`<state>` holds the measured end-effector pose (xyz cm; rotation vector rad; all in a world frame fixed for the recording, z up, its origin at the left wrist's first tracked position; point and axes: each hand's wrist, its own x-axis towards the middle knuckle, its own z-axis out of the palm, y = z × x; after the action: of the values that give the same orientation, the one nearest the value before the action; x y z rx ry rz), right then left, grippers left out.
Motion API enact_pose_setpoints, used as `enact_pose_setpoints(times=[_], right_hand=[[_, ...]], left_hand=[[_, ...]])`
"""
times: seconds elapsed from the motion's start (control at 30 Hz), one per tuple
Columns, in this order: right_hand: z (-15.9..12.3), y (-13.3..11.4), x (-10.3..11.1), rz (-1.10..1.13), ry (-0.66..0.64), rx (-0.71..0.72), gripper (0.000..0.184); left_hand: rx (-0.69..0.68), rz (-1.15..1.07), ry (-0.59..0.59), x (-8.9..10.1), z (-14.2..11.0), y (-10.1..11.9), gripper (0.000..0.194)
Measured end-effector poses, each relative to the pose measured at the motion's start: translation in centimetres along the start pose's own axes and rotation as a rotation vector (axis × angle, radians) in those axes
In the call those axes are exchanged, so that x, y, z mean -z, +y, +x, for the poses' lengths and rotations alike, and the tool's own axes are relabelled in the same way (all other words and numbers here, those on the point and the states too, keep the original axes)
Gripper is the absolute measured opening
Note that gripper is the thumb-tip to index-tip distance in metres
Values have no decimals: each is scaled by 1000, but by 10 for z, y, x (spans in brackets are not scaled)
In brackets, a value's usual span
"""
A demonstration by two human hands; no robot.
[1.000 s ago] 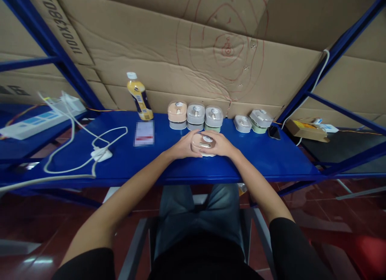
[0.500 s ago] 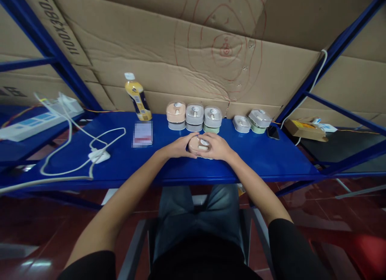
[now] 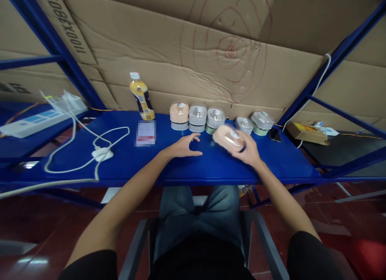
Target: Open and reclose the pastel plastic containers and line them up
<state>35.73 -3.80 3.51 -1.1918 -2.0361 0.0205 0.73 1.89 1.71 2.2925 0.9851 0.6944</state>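
A peach-coloured box with a clear lid [image 3: 226, 138] is in my right hand [image 3: 247, 149], gripped at its right end and lifted above the blue table. It is tilted and a little blurred. My left hand [image 3: 187, 146] holds nothing; its thumb and fingers are spread in a curve over the tabletop. Behind stand stacked boxes of the same kind: a peach one on grey [image 3: 179, 113], a grey pair [image 3: 197, 116] and a grey one on green [image 3: 216, 117]. Farther right are a single grey box [image 3: 243, 125] and a grey-and-green stack [image 3: 262, 122].
On the blue table [image 3: 144, 165], a yellow bottle [image 3: 142, 99] and a blurred-out flat item [image 3: 145, 133] stand left of the boxes. White cables with a plug [image 3: 102, 154] lie farther left. A phone [image 3: 275, 135] rests at the right. Cardboard [image 3: 144, 42] walls the back.
Both hands were around the peach box at the table. My right hand has carried it up and right, and my left hand has let go and stayed near its place.
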Motion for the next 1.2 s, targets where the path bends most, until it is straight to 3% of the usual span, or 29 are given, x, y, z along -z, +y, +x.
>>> enact_pose_setpoints(times=[0.13,0.3,0.47,0.6,0.7,0.8,0.9,1.0,1.1,1.2], right_hand=[[34,38,18,-305,274,-346,91],[96,74,8,-508,254,-572,75],[118,77,-14,-534,212,-675,70],[113,67,-20,-547,255,-657,72],[111,53,-21,-509,288,-432,67],[116,28,-30,-434,197,-184,63],[126,-4,-52,-346,69,-88,80],[136,-33,-75,-352,-6,-255,91],[142,-51,-90,-450,-34,-451,86],[142,-55,-92,-477,-57,-491,78]], left_hand=[[-15,31,15,1,0,3,81],[-41,34,25,0,0,3,71],[-52,63,14,1,-1,4,61],[-45,65,6,1,-2,5,62],[-37,77,-4,2,-2,6,62],[-44,84,-1,1,-1,6,60],[-55,83,10,1,-1,5,60],[-71,82,8,0,0,4,59],[-70,83,3,0,-1,4,59],[-67,80,7,1,-1,5,57]])
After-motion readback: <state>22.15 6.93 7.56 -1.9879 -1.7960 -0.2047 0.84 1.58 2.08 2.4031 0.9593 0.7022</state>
